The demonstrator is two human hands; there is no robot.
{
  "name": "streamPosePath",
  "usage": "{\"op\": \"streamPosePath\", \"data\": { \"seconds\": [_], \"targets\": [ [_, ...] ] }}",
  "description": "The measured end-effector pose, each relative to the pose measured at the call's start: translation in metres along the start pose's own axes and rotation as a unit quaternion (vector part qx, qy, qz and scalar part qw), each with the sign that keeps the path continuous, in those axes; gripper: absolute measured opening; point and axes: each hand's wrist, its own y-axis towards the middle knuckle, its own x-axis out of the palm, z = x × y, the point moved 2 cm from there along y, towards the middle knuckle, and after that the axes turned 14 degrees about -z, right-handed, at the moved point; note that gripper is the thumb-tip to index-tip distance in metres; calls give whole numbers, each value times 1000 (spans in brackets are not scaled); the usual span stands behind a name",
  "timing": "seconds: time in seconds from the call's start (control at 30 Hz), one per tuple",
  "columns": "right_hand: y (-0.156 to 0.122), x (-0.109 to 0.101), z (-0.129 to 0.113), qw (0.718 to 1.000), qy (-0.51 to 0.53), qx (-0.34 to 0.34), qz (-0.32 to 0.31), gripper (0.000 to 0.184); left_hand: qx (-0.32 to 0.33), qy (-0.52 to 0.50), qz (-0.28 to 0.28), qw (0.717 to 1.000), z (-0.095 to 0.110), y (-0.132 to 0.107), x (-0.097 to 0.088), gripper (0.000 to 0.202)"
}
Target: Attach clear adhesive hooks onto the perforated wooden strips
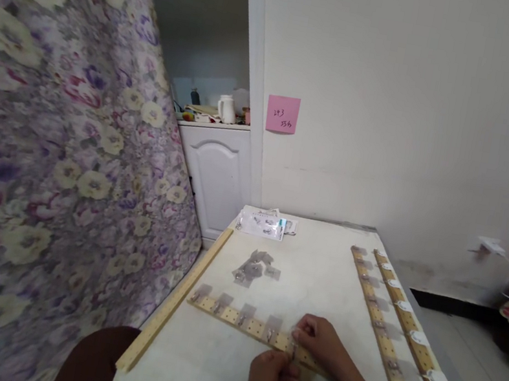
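Note:
A perforated wooden strip point(232, 317) lies crosswise on the table, carrying several small clear squares with shiny metal pieces along its length. Near its right part, my left hand point(270, 380) is closed in a pinch just below the strip. My right hand point(320, 343) reaches in from the right, its fingers pinched at the strip's upper edge. A small shiny metal piece point(294, 351) shows between the fingertips of both hands; its exact kind is too small to tell. A loose pile of similar clear squares with metal pieces point(253, 269) lies beyond the strip.
Two more wooden strips lie at the right, one with clear squares point(373, 300), the other with white round tags point(404, 305). A bare wooden bar point(176, 298) runs along the table's left edge. Clear packets point(261, 224) lie at the back, near the wall. A floral curtain point(63, 183) hangs left.

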Motion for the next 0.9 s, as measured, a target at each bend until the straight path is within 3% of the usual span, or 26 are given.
{"op": "streamPosePath", "data": {
  "seconds": [0.27,0.9],
  "targets": [
    [5,0,7,1000,19,-3,-15,12,-17,21,29,999,-1,5,2,8],
    [1,-7,16,1000,8,20,-19,11,-35,70,27,997,-6,10,7,7]
  ]
}}
